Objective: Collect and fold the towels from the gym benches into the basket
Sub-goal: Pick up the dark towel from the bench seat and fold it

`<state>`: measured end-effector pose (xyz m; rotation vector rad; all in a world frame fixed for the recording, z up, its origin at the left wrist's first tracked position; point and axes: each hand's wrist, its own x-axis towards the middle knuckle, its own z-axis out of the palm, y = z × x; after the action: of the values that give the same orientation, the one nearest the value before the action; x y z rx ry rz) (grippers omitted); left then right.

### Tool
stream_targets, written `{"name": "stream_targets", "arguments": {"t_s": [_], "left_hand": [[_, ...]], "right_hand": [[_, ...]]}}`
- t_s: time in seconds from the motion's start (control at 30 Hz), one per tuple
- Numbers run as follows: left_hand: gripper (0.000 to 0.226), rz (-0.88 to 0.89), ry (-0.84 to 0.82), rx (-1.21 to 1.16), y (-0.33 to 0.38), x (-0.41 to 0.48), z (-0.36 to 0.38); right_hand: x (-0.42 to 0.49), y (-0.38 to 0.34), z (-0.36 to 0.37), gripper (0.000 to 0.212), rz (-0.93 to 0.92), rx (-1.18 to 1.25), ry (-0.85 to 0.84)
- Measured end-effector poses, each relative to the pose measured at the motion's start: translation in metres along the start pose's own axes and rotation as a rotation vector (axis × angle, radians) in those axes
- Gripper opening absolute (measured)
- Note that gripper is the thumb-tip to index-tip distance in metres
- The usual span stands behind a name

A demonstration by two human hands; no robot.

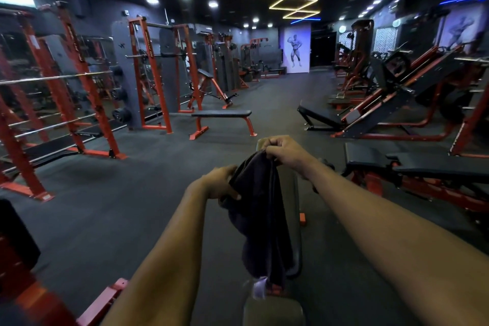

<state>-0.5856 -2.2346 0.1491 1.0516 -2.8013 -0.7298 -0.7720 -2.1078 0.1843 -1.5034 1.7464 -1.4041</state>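
A dark towel [262,214] is gripped near its top by the right hand [285,151] and lower by the left hand [222,182], hanging bunched above a padded bench [296,219]. If an uneven hold slips, the trailing end may be dropped onto the rubber floor [132,206]. Red racks [87,82] are seen around; no basket is visible.
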Motion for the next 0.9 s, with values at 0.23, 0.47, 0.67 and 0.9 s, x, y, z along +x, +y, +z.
{"name": "stream_targets", "arguments": {"t_s": [0.23, 0.47, 0.67, 0.9], "left_hand": [[0.003, -0.027, 0.254, 0.003, -0.014, 0.009, 0.010], [0.016, -0.062, 0.397, -0.204, 0.001, 0.025, 0.054], [0.017, -0.030, 0.495, -0.236, -0.010, 0.020, 0.089], [0.018, -0.105, 0.322, -0.232, -0.043, -0.017, 0.160]], "right_hand": [[-0.009, 0.042, -0.027, 0.015, 0.297, -0.427, 0.291], [-0.022, 0.112, -0.019, 0.027, 0.471, -0.312, 0.489], [-0.045, 0.127, -0.008, 0.031, 0.384, -0.306, 0.502], [-0.113, 0.177, 0.035, 0.015, 0.436, -0.336, 0.441]]}}
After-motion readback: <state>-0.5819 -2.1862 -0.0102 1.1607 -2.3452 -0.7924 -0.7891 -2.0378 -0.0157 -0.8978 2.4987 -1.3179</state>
